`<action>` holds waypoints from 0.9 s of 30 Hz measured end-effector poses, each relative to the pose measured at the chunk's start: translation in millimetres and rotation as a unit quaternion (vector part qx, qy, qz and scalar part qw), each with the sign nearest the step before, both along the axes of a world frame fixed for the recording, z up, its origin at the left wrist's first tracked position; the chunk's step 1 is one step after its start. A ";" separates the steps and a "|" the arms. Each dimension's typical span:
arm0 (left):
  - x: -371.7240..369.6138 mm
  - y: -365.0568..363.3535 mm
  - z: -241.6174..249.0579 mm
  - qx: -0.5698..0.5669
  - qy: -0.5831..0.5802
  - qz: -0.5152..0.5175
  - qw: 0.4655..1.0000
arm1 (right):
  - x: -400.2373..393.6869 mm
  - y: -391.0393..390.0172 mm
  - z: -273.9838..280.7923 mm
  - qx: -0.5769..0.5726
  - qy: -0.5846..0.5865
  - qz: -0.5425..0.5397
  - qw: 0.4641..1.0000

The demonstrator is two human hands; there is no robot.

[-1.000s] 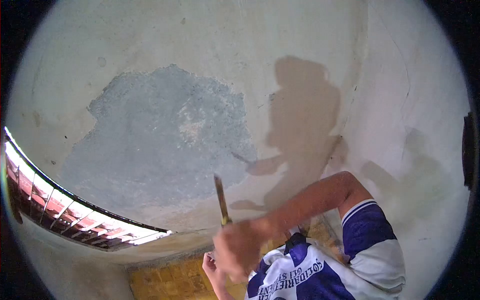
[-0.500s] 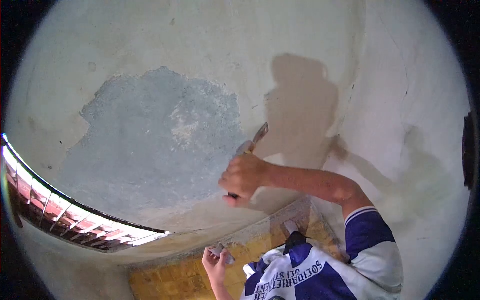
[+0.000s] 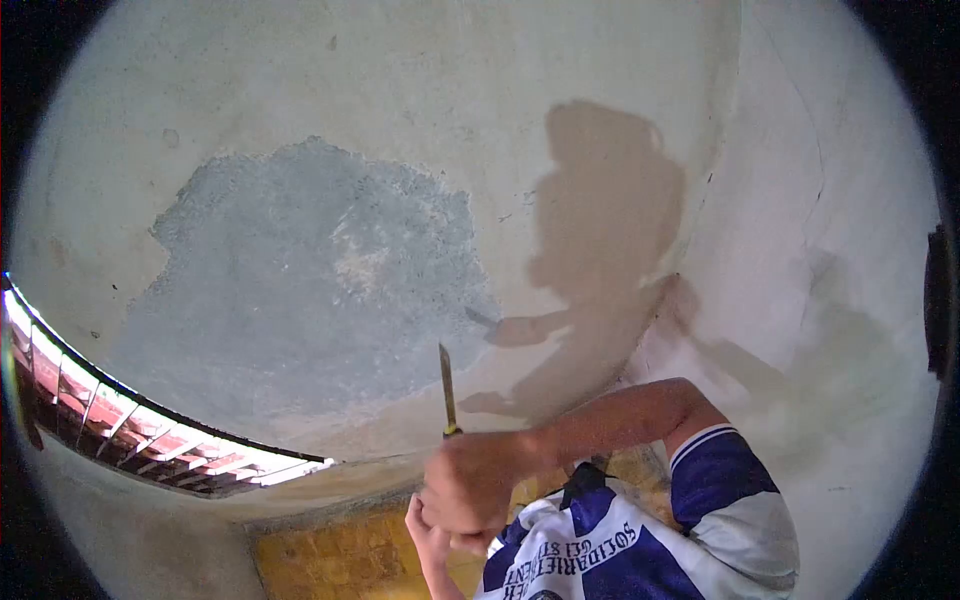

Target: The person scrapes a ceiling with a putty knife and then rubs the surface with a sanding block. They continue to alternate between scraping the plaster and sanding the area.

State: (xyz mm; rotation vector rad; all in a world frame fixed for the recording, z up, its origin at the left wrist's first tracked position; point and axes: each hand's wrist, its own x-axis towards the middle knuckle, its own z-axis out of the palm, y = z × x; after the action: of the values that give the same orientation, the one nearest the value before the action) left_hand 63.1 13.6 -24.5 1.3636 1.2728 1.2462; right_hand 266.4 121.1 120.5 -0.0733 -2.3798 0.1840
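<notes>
A putty knife [image 3: 447,388] stands in my closed right hand [image 3: 470,485], its narrow-looking blade pointing up and apart from the wall. Most of the handle is covered by the fingers. My left hand [image 3: 430,535] is close beneath and beside the right, partly covered by it, with its fingers bent. The small grey flat piece seen in it earlier is hidden now. Ahead is a pale wall [image 3: 400,80] with a large grey patch [image 3: 300,260], ragged at its upper edge, with a whitish spot in it.
A barred window opening [image 3: 150,440] runs along the lower left. To the right, another wall [image 3: 840,180] with a thin crack meets this one at a corner. Yellowish tiles [image 3: 330,560] are below. My shadow falls on the wall, and a dark object [image 3: 937,300] sits at the far right.
My right hand has come down and away from the grey patch's right edge to my left hand. The putty knife's blade has swung from pointing up-right to nearly straight up.
</notes>
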 end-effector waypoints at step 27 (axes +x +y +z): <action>-6.2 6.0 -11.3 -0.088 -0.047 -0.021 0.995 | -3.5 4.9 -48.4 0.119 -0.046 -0.010 0.992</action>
State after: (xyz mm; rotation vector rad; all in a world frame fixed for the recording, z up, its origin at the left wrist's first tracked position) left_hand 56.9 19.6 -35.9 1.1855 1.2514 1.1289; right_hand 262.9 125.9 72.1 0.0072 -2.4738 -0.1174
